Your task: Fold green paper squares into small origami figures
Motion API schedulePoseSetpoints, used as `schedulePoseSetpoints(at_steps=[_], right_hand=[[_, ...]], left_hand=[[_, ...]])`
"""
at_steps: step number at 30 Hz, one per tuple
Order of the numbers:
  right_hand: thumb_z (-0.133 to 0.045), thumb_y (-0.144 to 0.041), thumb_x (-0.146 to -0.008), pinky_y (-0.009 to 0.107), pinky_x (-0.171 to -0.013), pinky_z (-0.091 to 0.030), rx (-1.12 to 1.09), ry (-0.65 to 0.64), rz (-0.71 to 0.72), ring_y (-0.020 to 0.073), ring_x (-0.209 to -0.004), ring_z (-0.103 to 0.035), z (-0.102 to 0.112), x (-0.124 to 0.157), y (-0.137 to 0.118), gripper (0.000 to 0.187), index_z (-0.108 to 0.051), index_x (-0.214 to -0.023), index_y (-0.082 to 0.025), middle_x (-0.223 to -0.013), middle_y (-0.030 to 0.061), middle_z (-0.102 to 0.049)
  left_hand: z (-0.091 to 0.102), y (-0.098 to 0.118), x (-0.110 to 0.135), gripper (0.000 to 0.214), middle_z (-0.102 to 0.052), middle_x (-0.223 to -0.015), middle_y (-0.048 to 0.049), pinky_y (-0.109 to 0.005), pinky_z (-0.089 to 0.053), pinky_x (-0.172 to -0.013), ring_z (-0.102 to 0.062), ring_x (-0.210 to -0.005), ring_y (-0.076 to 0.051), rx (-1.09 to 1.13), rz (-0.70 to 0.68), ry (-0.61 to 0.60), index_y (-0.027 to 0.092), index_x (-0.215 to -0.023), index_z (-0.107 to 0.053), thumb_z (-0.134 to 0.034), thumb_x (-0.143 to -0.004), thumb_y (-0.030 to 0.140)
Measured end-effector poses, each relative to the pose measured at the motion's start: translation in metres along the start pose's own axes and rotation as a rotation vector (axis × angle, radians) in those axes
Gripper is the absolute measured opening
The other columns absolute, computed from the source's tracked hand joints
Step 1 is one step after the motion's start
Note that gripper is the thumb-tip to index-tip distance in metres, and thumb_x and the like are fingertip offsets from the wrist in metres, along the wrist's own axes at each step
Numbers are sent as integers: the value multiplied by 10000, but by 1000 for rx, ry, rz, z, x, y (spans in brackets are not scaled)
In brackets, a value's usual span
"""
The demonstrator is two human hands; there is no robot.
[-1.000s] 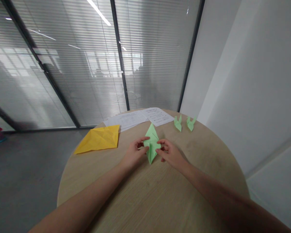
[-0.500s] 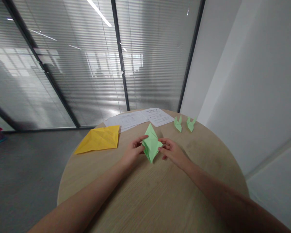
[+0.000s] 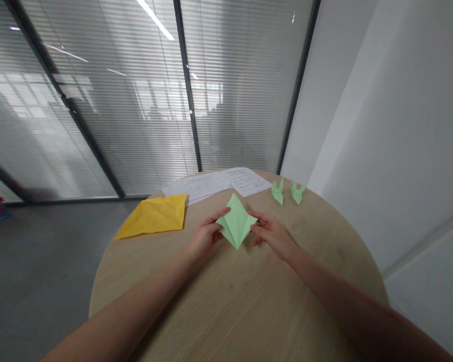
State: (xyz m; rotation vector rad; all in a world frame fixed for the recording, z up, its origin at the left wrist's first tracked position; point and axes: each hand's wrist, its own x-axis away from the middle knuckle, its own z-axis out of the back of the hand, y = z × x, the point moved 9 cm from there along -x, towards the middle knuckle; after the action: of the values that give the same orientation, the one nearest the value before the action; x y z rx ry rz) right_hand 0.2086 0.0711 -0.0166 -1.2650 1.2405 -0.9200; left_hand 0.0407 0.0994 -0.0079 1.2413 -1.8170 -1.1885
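A light green sheet of origami paper (image 3: pixel 236 221), folded into a diamond with creases across its face, is held between both hands. My left hand (image 3: pixel 208 232) pinches its left corner, thumb in front. On the opposite side my right hand (image 3: pixel 269 233) grips the right corner between thumb and fingers. One point of the diamond faces away from me and another faces toward me. The paper's underside and some fingertips behind it are hidden.
The round wooden table (image 3: pixel 234 311) carries a creased yellow paper (image 3: pixel 154 215) at left and printed white sheets (image 3: pixel 245 181) at the back. Two small green folded paper figures (image 3: pixel 277 192) stand at back right. Beyond are a glass partition with blinds (image 3: pixel 241 100) and a white wall (image 3: pixel 407 125).
The green paper has spread wider, its left and right corners drawn apart by my hands. Its lower flaps now lie more open and its near point sits slightly farther away.
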Motion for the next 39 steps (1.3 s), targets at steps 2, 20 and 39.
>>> schedulePoseSetpoints(at_steps=[2, 20, 39], right_hand=[[-723, -403, -753, 218, -533, -512, -5, -5, 5, 184, -887, -639, -1, 0, 0, 527, -581, -1248, -290, -1079, 57, -661], [-618, -227, -741, 258, -587, -551, -33, -3, -8, 184, -855, -643, -6, 4, -2, 471, -566, -1207, -269, -1174, 54, -638], [-706, -260, -688, 297, -732, -496, -32, 65, -3, 176, -826, -618, -10, 5, 2, 322, -563, -976, -244, -940, 13, -655]], left_hand=[[1, 1, 0, 568, -685, -1132, -116, -314, -518, -779, -646, -930, -221, 15, 8, 18, 139, -1216, -633, -596, -650, 105], [-2, 1, 3, 534, -680, -1141, -114, -300, -518, -753, -646, -911, -210, -35, 5, 8, 151, -1226, -634, -611, -692, 161], [-25, 33, 19, 317, -699, -1135, -86, -438, -455, -967, -624, -1054, -280, -693, -359, -27, 195, -1100, -708, -587, -807, 192]])
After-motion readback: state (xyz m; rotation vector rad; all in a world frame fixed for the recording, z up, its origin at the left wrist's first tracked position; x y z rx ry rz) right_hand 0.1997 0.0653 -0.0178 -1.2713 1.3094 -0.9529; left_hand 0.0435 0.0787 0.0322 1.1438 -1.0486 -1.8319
